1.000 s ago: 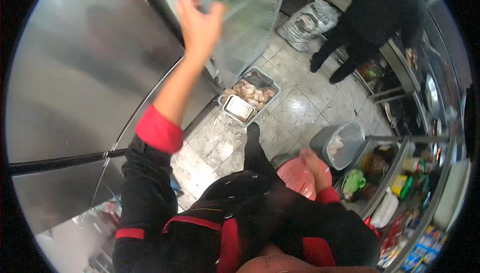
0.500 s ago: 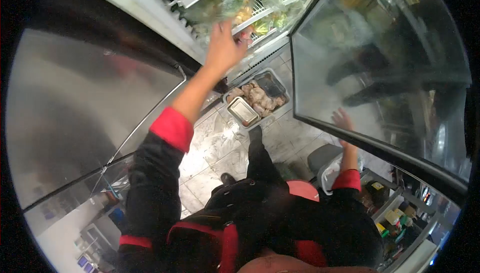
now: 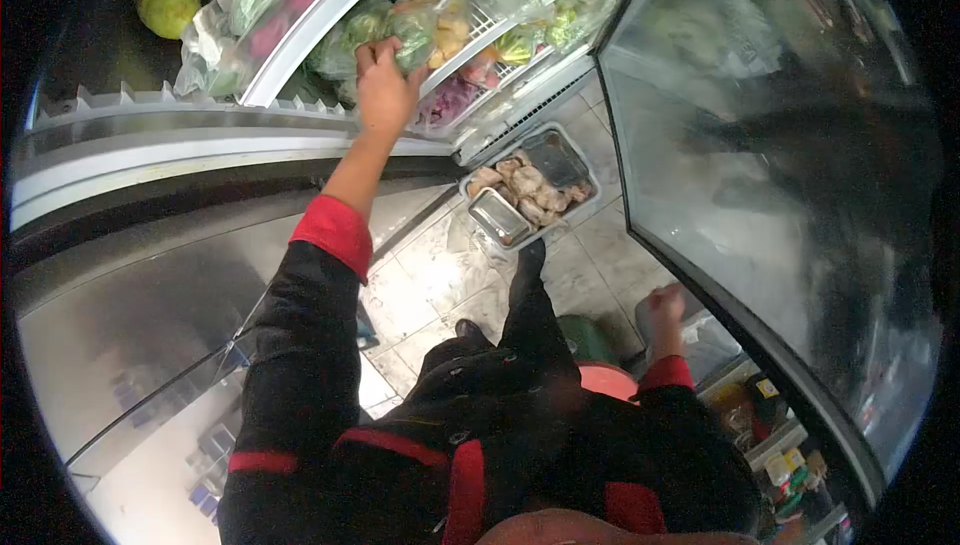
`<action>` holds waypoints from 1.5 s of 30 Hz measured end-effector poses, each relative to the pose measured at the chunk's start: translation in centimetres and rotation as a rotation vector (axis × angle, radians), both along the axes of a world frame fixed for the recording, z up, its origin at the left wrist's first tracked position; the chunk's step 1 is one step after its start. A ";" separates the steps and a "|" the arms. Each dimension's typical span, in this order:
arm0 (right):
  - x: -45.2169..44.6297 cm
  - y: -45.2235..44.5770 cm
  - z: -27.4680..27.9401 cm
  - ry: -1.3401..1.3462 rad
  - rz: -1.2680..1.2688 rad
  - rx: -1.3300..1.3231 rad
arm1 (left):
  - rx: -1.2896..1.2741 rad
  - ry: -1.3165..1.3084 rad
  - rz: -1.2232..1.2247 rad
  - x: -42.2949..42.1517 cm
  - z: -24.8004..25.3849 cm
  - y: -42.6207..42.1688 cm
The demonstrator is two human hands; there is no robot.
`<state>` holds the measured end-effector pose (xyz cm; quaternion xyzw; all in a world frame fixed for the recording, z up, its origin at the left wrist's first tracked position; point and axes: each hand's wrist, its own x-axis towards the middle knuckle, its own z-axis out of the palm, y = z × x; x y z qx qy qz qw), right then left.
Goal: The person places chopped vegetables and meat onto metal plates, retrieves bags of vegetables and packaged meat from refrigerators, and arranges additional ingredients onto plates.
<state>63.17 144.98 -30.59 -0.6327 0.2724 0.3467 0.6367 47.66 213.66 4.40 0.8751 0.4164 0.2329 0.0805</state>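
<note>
My left hand (image 3: 387,90) reaches into an open refrigerator, its fingers curled on a clear plastic bag of green produce (image 3: 408,30). Beside that bag lie yellowish pieces in plastic (image 3: 450,30) on a wire shelf. Down at the right, my right hand (image 3: 665,307) is held with its fingers curled, near the lower edge of the open glass door (image 3: 760,145), and nothing shows in it.
A grey tub (image 3: 590,170) of raw meat-like pieces stands on the tiled floor, with a metal tray (image 3: 500,217) in it. Near my right sleeve are a red round container (image 3: 608,380) and a green one (image 3: 588,338). Shelves with jars (image 3: 785,465) stand lower right.
The glass door has swung open to the right, uncovering the refrigerator shelves. My left hand has moved in to the bag. My right hand has gone from spread fingers at the door to curled fingers.
</note>
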 end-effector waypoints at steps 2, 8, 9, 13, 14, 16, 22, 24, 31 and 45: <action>-4.9 5.8 -1.0 0.313 -0.092 0.158 | 0.005 -0.054 -0.017 -1.3 -1.2 3.4; -9.0 36.9 14.0 -0.085 0.780 0.533 | -0.138 0.202 0.467 -0.6 -1.0 22.8; -9.6 42.0 16.8 -0.432 0.826 0.636 | -0.184 0.202 0.430 -0.7 -0.9 23.8; -7.8 55.0 28.8 -0.940 0.975 0.703 | -0.284 0.176 0.338 -1.5 -2.1 25.7; -7.8 57.5 30.1 -1.034 0.961 0.698 | -0.302 0.159 0.323 -1.6 -2.2 25.8; -8.1 61.3 31.8 -1.064 0.918 0.526 | -0.332 0.122 0.301 -2.0 -2.4 26.0; -11.0 69.9 31.6 -1.382 0.938 0.053 | -0.473 -0.085 0.228 -3.8 -2.8 26.2; -10.1 72.3 30.6 -1.276 0.917 0.025 | -0.542 -0.196 0.194 -3.9 -2.2 25.2; -2.8 60.2 31.9 -0.528 0.599 0.756 | -0.422 0.003 0.274 -6.1 -7.0 27.8; -3.6 41.7 30.3 -0.353 0.924 0.689 | -1.621 -0.509 0.032 -1.7 1.2 -13.5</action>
